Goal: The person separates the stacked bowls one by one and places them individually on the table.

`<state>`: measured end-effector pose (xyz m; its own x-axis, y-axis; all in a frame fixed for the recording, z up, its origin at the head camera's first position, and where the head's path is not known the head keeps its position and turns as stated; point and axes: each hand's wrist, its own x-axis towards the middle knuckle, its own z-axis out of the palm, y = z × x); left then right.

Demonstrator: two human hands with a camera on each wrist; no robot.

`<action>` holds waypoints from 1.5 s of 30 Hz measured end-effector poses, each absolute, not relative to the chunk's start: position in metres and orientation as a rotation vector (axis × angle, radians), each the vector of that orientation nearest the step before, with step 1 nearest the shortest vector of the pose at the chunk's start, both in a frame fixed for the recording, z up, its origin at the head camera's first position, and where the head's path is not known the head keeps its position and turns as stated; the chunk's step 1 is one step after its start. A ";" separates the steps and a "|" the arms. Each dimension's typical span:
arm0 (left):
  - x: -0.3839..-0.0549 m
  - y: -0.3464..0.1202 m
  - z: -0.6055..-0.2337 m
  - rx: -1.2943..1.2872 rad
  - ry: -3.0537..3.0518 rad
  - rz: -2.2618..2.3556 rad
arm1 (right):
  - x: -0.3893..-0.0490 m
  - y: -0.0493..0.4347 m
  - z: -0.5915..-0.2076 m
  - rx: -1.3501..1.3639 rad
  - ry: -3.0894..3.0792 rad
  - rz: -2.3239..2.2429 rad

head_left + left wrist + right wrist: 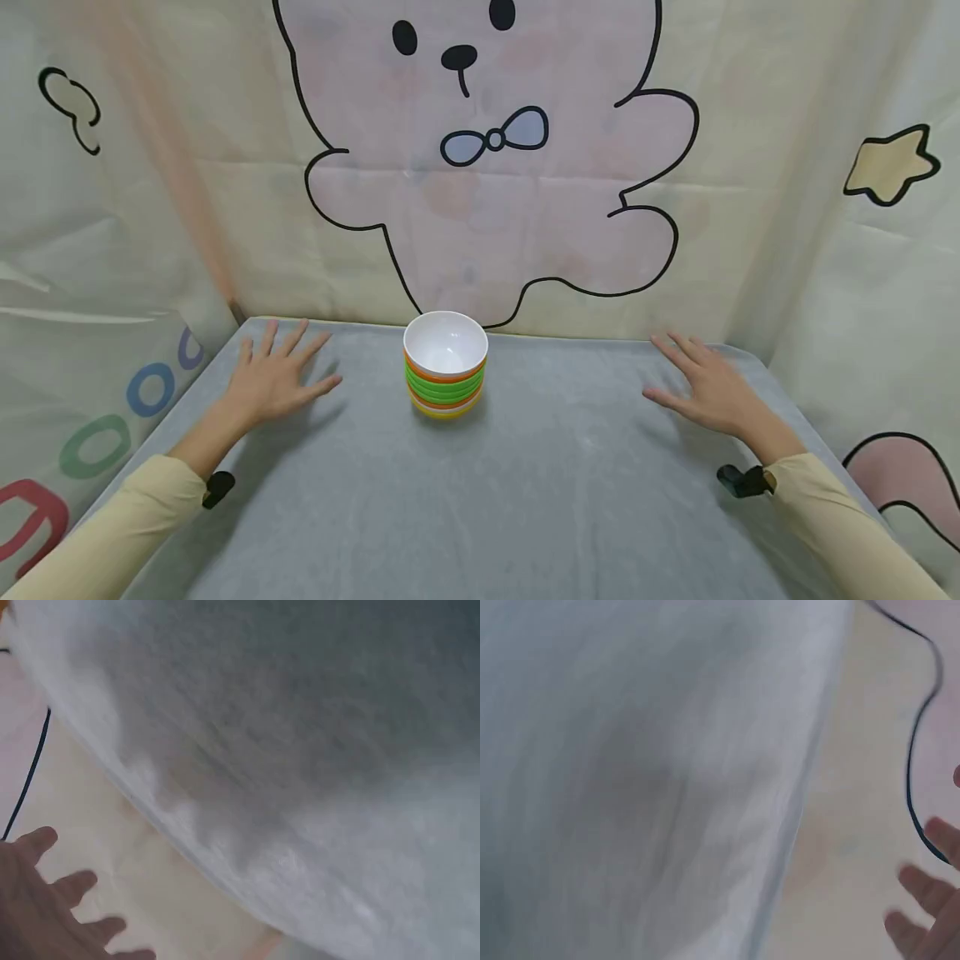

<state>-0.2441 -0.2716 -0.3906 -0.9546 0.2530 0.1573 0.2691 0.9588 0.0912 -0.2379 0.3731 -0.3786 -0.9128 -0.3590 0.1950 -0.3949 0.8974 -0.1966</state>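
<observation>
A stack of nested bowls [446,367] stands upright near the back edge of the table, between the two hands. Its top bowl is white inside, and orange, green and yellow rims show below it. My left hand [276,379] is over the left side of the table with fingers spread, holding nothing. On the other side my right hand [708,387] is likewise spread and holds nothing. Both hands are well apart from the bowls and cast shadows on the cloth. Spread fingers [75,887] also appear in the left wrist view, and fingers [926,889] in the right wrist view.
A grey cloth covers the table [510,500]. Behind it hangs a pale curtain [750,167] with a cartoon bear, and printed curtains close in both sides. Each wrist wears a small dark camera, such as the right camera [742,481].
</observation>
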 end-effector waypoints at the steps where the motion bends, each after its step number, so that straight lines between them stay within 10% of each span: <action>1: -0.246 -0.272 -0.390 -0.419 -2.957 -0.241 | -0.239 0.372 -0.379 0.600 -2.877 0.444; 16: -0.248 -0.255 -0.388 -0.589 -2.650 -1.541 | -0.242 0.342 -0.394 0.619 -2.609 1.421; 45: -0.261 -0.210 -0.392 -0.808 -2.541 -1.846 | -0.276 0.274 -0.399 0.900 -2.426 1.739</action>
<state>-0.2615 -0.2097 -0.3924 -0.8709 0.4471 0.2039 0.3321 0.2297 0.9148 -0.2761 0.2737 -0.3988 -0.8332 -0.4356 0.3407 -0.4625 0.2112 -0.8611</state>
